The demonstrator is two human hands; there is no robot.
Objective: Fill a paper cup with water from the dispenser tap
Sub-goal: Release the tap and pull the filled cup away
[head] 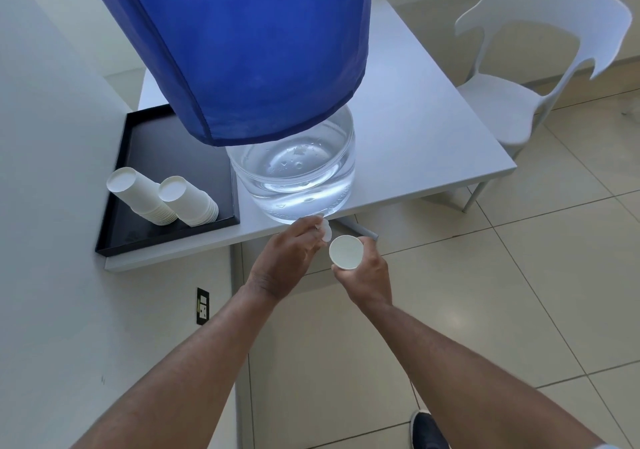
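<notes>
**Inspector A:** Begin with the biggest vessel. The water bottle (294,171), clear below its blue cover (235,43), stands at the front edge of the desk (433,144), directly beyond the fingers of the left hand (287,258). Water shows in its lower part; the level above is hidden by the cover.

**Inspector B:** And the tap?

**Inspector A:** The white tap (325,231) juts from the bottle's base over the desk edge. The left fingers (310,225) are closed around it, thumb and forefinger pinching its lever. Whether it is open cannot be told; no stream is visible.

**Inspector B:** The tray?

**Inspector A:** The black tray (166,158), well to the left of those fingers, carries two leaning stacks of paper cups (162,196), mouths down, bottoms showing. Nothing else in it can be made out.

**Inspector B:** The task's cup?

**Inspector A:** The paper cup (346,252) is in the right hand (367,275), fingers wrapped about its wall, mouth up, just right of the tap and the left fingers. The interior reads as plain white; it appears empty, though a thin film of water could not be excluded.

**Inspector B:** Recommendation for the step?

**Inspector A:** In my judgement the cup sits slightly aside from the spout. It should be brought squarely under it, close beneath the left fingers, held level and lightly, since a paper wall buckles under a hard grip. The lever should be eased, and released before the brim.
</notes>
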